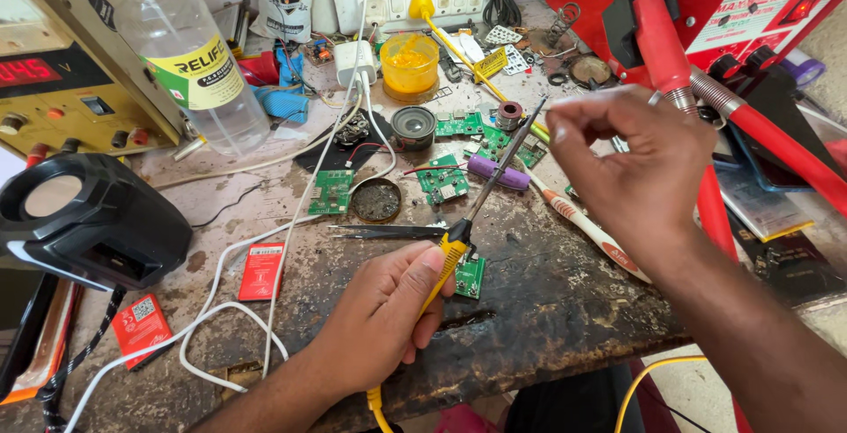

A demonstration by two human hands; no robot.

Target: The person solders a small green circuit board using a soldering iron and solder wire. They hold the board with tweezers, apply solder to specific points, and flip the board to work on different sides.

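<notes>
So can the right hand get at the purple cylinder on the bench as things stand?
Probably yes. The right hand hovers just right of the purple cylinder, pinching at the soldering iron tip. The iron's shaft, held by the left hand, crosses over the cylinder, so it would need shifting slightly first.

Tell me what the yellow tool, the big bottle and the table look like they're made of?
The soldering iron in the left hand looks like a yellow plastic handle with a dull grey metal shaft. The right hand pinches near its tip. The bottle seems clear, glossy plastic, since you see through it. The table looks like worn wood, rough and stained, though that's uncertain.
</notes>
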